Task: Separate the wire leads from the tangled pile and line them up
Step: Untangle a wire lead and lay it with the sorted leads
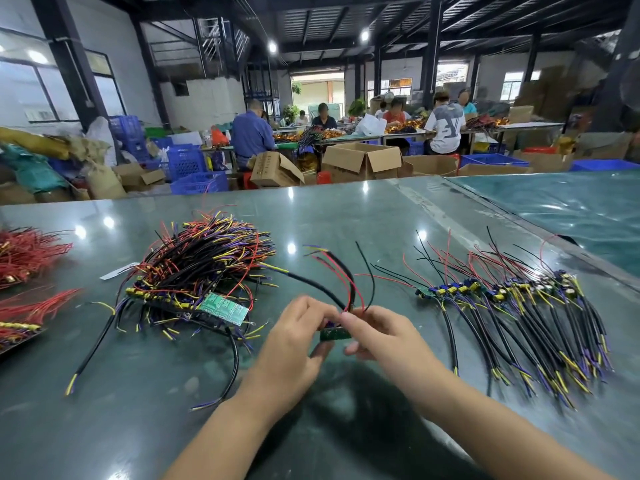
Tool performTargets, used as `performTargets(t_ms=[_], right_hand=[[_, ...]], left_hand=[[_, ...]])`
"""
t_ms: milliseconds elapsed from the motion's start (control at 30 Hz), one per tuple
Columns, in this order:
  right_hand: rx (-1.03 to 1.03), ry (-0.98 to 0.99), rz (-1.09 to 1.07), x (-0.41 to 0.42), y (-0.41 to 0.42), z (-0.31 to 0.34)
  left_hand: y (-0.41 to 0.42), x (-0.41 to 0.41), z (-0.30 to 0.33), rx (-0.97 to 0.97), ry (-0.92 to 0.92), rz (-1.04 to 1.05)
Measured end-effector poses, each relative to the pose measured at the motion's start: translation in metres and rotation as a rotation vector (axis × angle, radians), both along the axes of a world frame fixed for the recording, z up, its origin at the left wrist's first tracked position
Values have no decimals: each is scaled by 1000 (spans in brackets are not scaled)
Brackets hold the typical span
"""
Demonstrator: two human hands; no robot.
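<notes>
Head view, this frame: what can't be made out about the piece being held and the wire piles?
- Small green board between left hand and right hand: fingers cover most of it.
- Tangled pile: overlapping leads, count unreadable.
- Lined-up row: near ends motion-blurred.
- Red wire bundles: cut off by the left edge.

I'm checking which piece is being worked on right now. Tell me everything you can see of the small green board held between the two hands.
The small green board is a little circuit board, held above the grey-green table between the tangled pile and the lined-up row. The left hand and right hand both pinch it at its top edge. A black sheathed cable and thin red and black leads rise from it, arching up and leftward. Its components are hidden by the fingers.
</notes>
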State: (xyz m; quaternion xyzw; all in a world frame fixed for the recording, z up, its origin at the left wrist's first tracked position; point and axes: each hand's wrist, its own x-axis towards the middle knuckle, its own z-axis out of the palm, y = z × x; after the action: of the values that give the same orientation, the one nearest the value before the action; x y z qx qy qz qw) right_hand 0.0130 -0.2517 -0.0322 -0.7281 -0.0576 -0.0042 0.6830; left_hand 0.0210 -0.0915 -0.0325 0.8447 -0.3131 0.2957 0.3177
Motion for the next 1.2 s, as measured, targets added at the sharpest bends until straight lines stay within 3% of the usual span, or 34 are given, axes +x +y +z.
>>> performTargets(t_ms=[100,167,267,367,433,533,600,1000,1200], right_hand=[[194,-57,20,-2,0,2],[226,-148,31,-2,-1,5],[214,-294,45,-3,-1,6],[196,-361,59,-4,-2,4],[120,-421,46,-4,-4,6],[-135,-582,76,-1,-12,8],[-194,-594,124,1,-17,9],[564,97,391,2,-25,15],[427,27,353,0,-19,10]], left_hand=[[-2,3,0,-38,-108,57],[-2,4,1,-141,-45,95],[-4,-2,4,-414,374,18],[-6,-5,6,-832,932,-282],[-6,-7,10,-1027,1073,-446],[-6,-6,10,-1036,1010,-404],[-5,-6,10,-1030,989,-372],[-3,-9,12,-1035,1012,-397],[-4,-11,10,-969,1012,-301]])
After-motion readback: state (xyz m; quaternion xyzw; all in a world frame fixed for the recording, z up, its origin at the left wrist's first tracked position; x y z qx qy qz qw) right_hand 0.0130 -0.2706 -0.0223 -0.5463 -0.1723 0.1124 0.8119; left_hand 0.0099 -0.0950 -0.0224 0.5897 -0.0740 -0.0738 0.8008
